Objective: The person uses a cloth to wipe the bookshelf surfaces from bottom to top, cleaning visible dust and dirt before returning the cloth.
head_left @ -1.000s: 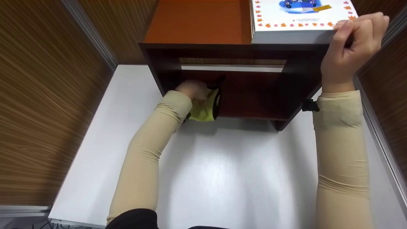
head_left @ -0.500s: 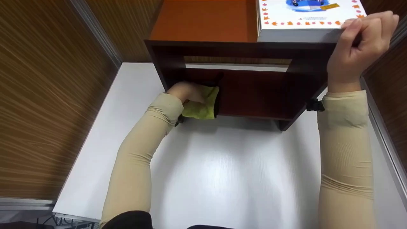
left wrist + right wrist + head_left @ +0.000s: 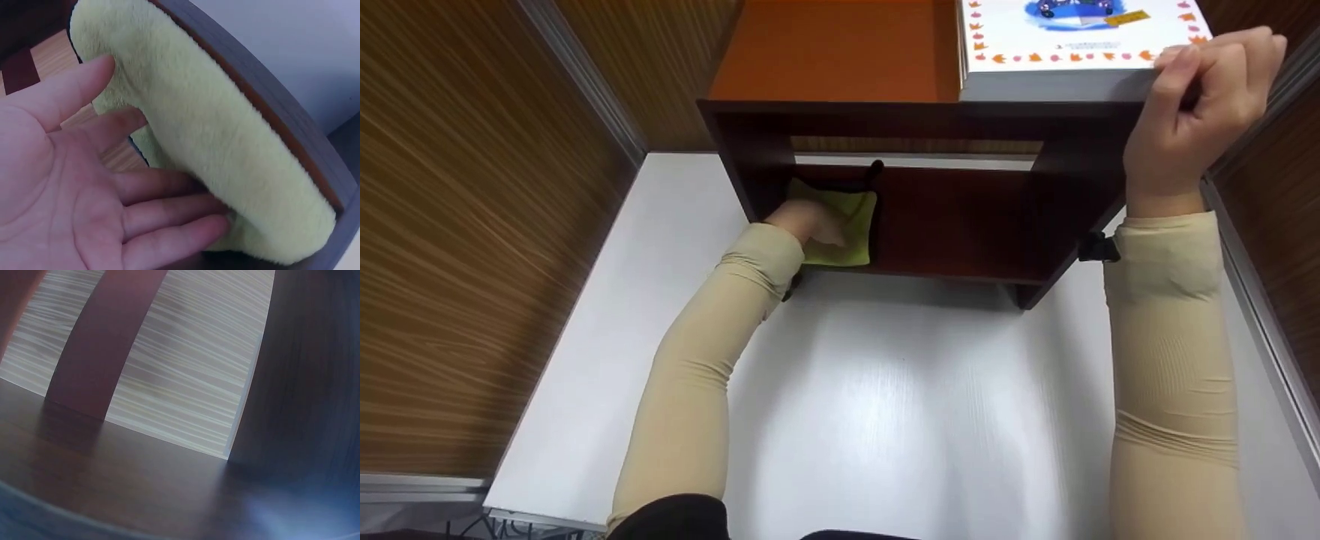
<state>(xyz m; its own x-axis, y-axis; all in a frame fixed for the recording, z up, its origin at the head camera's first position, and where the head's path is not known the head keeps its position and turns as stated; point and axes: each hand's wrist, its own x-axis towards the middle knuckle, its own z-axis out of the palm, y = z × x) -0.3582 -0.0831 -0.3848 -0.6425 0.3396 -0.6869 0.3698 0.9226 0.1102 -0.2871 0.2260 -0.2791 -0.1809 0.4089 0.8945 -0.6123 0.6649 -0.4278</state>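
On the lower board of a small dark red-brown shelf unit [image 3: 952,232] lies a fuzzy yellow-green cloth [image 3: 856,217] with dark edging and a black loop at its back corner. My left hand [image 3: 810,221] rests on it at the left side. In the left wrist view, the fingers of that hand [image 3: 84,180] are fairly straight, and their tips touch the cloth's raised fold. My right hand [image 3: 1204,112] has curled fingers and holds the shelf unit's upper right corner, its fingertips against the corner of a book stack [image 3: 1057,86]. The right wrist view shows none of this hand.
An orange-brown top board [image 3: 832,52] extends left of the books. The unit stands on a white table [image 3: 885,420], with wood-grain panels [image 3: 472,225] at left, back and right. In the right wrist view, a dark side panel [image 3: 304,382] borders the lower board [image 3: 140,461].
My left hand has pushed the cloth back from the front edge of the lower board, where it overhung. The cloth lies flatter now. My right hand keeps its place on the shelf unit.
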